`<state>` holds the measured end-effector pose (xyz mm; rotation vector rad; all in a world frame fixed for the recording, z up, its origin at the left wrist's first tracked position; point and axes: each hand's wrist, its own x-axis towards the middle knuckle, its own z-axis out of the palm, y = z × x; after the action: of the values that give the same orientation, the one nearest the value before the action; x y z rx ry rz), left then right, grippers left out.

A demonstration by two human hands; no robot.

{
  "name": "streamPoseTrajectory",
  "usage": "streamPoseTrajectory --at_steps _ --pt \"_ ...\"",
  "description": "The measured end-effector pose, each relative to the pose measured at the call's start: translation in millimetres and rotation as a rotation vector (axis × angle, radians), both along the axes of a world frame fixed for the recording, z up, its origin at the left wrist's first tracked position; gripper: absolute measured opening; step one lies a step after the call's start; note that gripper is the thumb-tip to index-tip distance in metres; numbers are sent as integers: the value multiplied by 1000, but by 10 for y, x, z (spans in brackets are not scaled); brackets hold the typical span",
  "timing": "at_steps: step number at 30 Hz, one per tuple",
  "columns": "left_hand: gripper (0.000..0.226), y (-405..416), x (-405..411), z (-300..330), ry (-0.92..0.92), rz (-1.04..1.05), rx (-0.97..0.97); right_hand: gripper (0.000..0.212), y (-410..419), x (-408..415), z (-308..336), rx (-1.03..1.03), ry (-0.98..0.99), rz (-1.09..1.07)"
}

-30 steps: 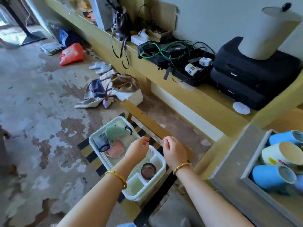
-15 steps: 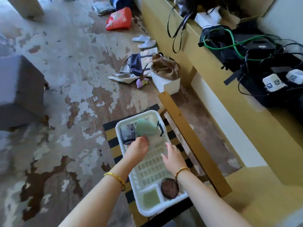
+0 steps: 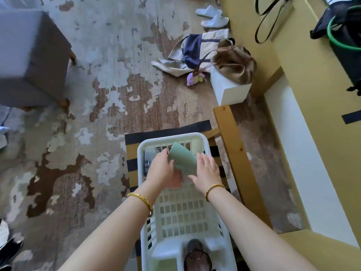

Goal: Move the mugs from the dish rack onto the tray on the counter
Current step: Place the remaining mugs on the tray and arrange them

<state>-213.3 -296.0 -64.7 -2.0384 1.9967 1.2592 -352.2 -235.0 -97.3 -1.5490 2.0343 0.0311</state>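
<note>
1. Green mug (image 3: 182, 160): tilted, in the far half of the white dish rack (image 3: 205, 140), between both hands and raised over a pink mug.
2. Left hand (image 3: 161, 170): grips the green mug's left side; thumb curled onto the wall, fingers (image 3: 163, 153) reaching behind it.
3. Right hand (image 3: 206, 173): fingers (image 3: 202, 158) straight and slightly spread, just beside the green mug's right edge; contact cannot be told.
4. Pink mug (image 3: 174, 180): lies in the rack under the green mug, partly hidden by the left hand.
5. Dark mug (image 3: 197, 255): stands in the rack's near compartment, mouth up.
6. Rack sits on a striped yellow-and-black cushion (image 3: 132, 169) of a wooden chair (image 3: 232, 141).
7. Floor: tote bag (image 3: 195, 51), brown bag (image 3: 236, 63) on a white box (image 3: 230, 90), white slippers (image 3: 213, 16), grey ottoman (image 3: 31, 59).
</note>
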Motion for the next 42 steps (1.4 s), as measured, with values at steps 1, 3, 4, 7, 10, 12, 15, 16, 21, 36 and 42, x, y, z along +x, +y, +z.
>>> streamPoseTrajectory --at_steps 1,3,4,7,10,12,15,16,21,36,42 --pt "36 -9 -24 -20 8 17 3 79 -24 -10 -36 -6 5 24" --pt "30 -19 -66 -55 34 88 41 77 -58 -15 -83 -16 24 69" --pt "27 -27 -79 -66 56 136 65 77 -69 -12 -97 -20 48 97" --pt "26 -49 -112 -71 136 192 156 78 -74 24 -105 -29 153 141" --pt "18 32 -150 -23 227 158 165 79 -57 62 -55 -33 179 116" --pt "15 113 -142 29 283 198 178 79 -12 77 -2 -46 164 112" --pt "7 209 -66 114 356 268 168 79 95 47 85 -90 116 91" --pt "4 235 -32 162 377 279 160 78 134 38 126 -98 86 82" --pt "12 362 159 517 491 351 223 75 333 155 495 -16 -378 -263" --pt "5 1121 546 1847 843 248 290 51 1247 628 2015 -330 -951 -1076" --pt "11 1618 149 2151 713 -41 220 43 1932 458 2456 -703 -686 -1263"
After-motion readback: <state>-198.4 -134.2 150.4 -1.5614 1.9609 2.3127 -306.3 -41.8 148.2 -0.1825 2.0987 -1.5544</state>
